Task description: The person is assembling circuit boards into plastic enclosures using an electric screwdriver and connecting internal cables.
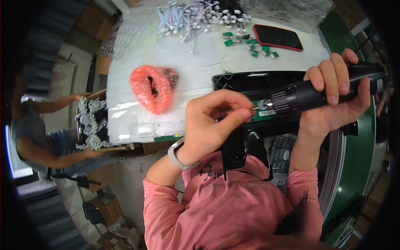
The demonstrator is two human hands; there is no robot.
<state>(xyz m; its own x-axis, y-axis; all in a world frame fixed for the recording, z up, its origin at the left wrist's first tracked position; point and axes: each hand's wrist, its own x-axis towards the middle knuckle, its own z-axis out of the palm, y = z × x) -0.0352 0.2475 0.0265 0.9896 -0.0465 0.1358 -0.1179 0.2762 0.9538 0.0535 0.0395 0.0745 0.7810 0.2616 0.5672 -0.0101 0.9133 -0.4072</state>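
Note:
My right hand [333, 98] is wrapped round a black electric screwdriver [306, 95], held nearly level with its tip toward the left. Below the tip lies a green circuit board [263, 115] with a white label, set in a long black plastic housing [258, 77]. My left hand [210, 123] pinches with thumb and forefinger right beside the screwdriver tip. What sits between those fingertips is too small to make out. A black part of the housing [234, 150] hangs over the table's near edge, and both forearms partly hide the rest.
A red bubble-wrap pouch [152, 89] with small dark pieces lies left on the white table [125, 100]. Farther back are bundled white-ended cables [187, 18], small green boards [254, 48] and a red-edged phone [278, 37]. At left, a person [37, 129] handles a carton of white-ended cables [92, 121].

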